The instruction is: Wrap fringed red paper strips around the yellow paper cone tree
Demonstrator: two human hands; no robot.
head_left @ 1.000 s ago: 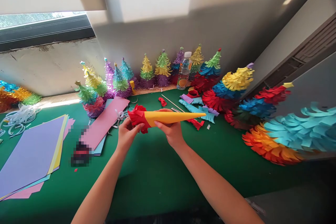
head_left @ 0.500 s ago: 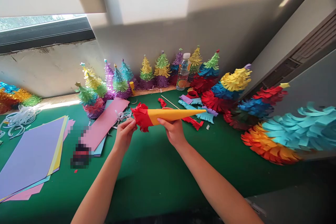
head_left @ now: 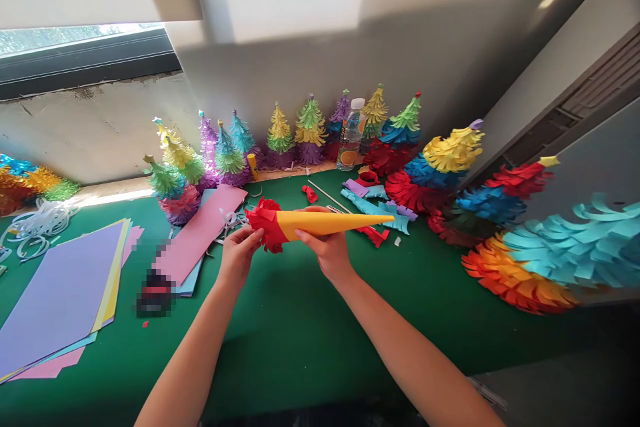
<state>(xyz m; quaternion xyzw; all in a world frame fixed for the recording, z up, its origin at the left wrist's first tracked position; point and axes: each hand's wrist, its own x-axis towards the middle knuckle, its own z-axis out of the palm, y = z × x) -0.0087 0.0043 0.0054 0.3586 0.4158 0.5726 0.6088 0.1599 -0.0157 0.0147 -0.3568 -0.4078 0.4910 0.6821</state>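
Yellow cone [head_left: 345, 221] held sideways above green table [head_left: 310, 360], tip pointing right; right hand [head_left: 329, 250] clamped round its middle, left hand [head_left: 237, 257] fingers pinched on red fringe [head_left: 269, 225] at wide end; paper trees [head_left: 310, 133] behind

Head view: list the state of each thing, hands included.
Yellow cone: held sideways, tip rightward.
Red fringe: around the cone's wide end.
Left hand: pinching the red fringe.
Right hand: gripping the yellow cone.
Bottle: upright, capped.
Coloured sheets: stacked unevenly.
White strips: tangled.
Pink strip: lying flat.
Centre paper trees: upright.
Pixelated item: state unclear.
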